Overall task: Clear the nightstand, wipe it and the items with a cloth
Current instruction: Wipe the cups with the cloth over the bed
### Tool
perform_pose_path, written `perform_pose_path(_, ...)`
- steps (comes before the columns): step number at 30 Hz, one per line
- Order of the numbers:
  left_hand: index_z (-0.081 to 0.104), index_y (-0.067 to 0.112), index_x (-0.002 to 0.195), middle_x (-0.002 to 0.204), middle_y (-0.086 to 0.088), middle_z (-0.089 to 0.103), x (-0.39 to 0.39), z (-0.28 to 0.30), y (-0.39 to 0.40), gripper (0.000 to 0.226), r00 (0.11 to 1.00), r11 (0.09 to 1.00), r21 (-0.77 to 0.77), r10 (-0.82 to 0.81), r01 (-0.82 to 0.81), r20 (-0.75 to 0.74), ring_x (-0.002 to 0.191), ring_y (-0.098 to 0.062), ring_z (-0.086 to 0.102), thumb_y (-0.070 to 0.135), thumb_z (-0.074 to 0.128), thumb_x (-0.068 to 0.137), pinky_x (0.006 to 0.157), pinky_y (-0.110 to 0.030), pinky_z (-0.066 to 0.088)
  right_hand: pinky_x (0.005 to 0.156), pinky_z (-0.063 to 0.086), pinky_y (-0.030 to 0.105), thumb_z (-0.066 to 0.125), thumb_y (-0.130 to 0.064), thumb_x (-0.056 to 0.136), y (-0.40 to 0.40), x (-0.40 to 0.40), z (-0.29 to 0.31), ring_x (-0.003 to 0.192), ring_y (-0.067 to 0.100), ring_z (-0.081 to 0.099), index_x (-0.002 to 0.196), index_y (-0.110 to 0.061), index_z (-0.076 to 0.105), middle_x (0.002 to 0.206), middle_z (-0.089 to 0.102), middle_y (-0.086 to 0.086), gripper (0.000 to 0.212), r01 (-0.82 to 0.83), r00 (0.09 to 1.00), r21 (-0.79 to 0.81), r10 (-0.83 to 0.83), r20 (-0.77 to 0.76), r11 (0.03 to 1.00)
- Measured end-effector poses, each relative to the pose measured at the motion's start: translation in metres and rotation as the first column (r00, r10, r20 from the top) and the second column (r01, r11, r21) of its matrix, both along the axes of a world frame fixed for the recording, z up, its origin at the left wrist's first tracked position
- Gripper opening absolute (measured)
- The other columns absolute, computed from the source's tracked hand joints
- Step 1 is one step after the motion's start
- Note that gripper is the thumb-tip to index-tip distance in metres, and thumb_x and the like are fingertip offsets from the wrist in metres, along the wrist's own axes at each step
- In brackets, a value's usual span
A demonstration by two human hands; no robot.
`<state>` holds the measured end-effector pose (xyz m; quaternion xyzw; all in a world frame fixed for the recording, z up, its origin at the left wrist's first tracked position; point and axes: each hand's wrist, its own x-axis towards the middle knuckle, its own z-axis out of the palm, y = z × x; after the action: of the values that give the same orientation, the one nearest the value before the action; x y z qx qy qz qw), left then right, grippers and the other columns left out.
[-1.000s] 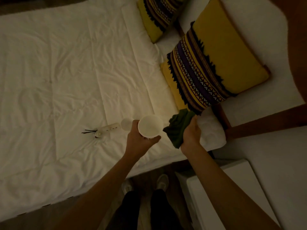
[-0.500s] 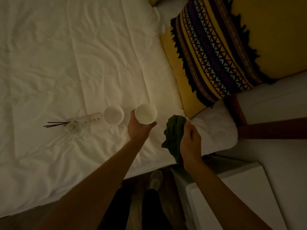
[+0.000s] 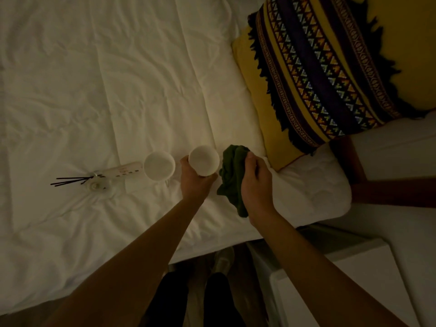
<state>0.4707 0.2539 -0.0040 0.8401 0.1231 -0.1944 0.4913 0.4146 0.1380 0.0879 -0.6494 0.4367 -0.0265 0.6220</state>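
Dim bedroom, white bed (image 3: pixel 94 90). Left hand (image 3: pixel 194 182) grips cup (image 3: pixel 204 160), now lowered nearer second cup (image 3: pixel 159 165) at its left. Right hand (image 3: pixel 256 182) clutches cloth (image 3: pixel 232 178). Probably setting cup down; nightstand (image 3: pixel 354 279) wiping not begun.

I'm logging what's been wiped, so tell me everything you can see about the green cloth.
The green cloth is dark green, soft-looking fabric, bunched into a crumpled wad with deep folds. The right hand grips it from its right side, fingers curled round it; a loose end hangs down below the hand. It is held over the white bed near the edge, just right of the white cup that the left hand holds. Whether cloth and cup touch cannot be told. The dim light hides any stains or dampness.
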Motion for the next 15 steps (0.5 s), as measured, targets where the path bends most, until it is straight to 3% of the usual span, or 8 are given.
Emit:
perform_pose_path(5, 0.038, 0.017, 0.132, 0.121, 0.002, 0.052, -0.004, 0.009, 0.008, 0.086, 0.998, 0.997, 0.042, -0.059, 0.057, 0.034, 0.112, -0.018, 0.056, 0.019, 0.091, 0.064, 0.097, -0.046, 0.053, 0.092, 0.051, 0.027, 0.041, -0.046, 0.105, 0.005, 0.002, 0.005, 0.106, 0.01, 0.062, 0.114, -0.032, 0.06, 0.105, 0.063, -0.014, 0.025, 0.01, 1.0, -0.01, -0.01, 0.003, 1.0)
perform_pose_path(9, 0.032, 0.01, 0.144, 0.138, -0.008, 0.05, -0.015, 0.026, 0.023, 0.101, 0.993, 0.993, 0.037, -0.11, 0.109, 0.035, 0.127, -0.026, 0.053, 0.028, 0.093, 0.065, 0.099, -0.053, 0.053, 0.091, 0.05, 0.026, 0.041, -0.045, 0.106, 0.012, 0.005, 0.016, 0.106, 0.011, 0.062, 0.116, -0.029, 0.061, 0.105, 0.064, -0.014, 0.028, -0.002, 1.0, -0.019, 0.002, 0.005, 1.0)
perform_pose_path(12, 0.021, 0.014, 0.152, 0.15, -0.01, 0.037, -0.029, 0.038, 0.041, 0.115, 0.976, 0.966, 0.17, -0.209, 0.197, 0.055, 0.125, -0.028, 0.056, 0.046, 0.09, 0.065, 0.094, -0.052, 0.056, 0.094, 0.051, 0.029, 0.041, -0.045, 0.106, 0.018, 0.008, 0.023, 0.109, 0.013, 0.062, 0.123, -0.023, 0.063, 0.111, 0.066, -0.007, 0.035, -0.012, 1.0, -0.016, 0.012, 0.008, 1.0)
perform_pose_path(15, 0.031, 0.019, 0.142, 0.139, -0.009, 0.04, -0.038, 0.044, 0.065, 0.095, 0.971, 0.929, 0.345, -0.191, 0.132, 0.145, 0.11, -0.026, 0.061, 0.049, 0.085, 0.069, 0.076, -0.041, 0.06, 0.096, 0.051, 0.03, 0.04, -0.046, 0.106, 0.025, 0.013, 0.028, 0.111, 0.016, 0.062, 0.126, -0.019, 0.062, 0.115, 0.065, -0.004, 0.04, -0.037, 0.999, -0.008, 0.037, -0.006, 0.999)
